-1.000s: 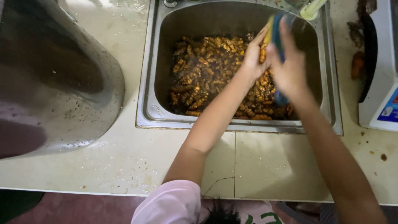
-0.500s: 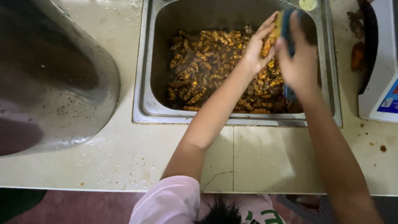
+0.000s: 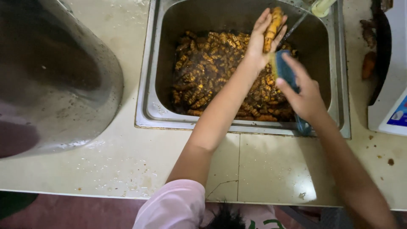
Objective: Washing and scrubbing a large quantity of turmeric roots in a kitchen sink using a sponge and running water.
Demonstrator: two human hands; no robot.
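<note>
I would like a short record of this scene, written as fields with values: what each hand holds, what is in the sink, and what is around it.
left hand: holds one knobbly orange-yellow root piece over the sink
right hand: grips a blue scrubbing brush beside that piece
sink: square stainless steel sink, heaped with brown-orange root pieces
left side: large round metal basin
counter: beige tiled countertop
right edge: white appliance

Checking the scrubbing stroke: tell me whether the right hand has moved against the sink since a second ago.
Yes. The right hand, gripping the blue scrubber, has dropped from near the sink's far rim toward its near rim, away from the orange root in the left hand.
</note>
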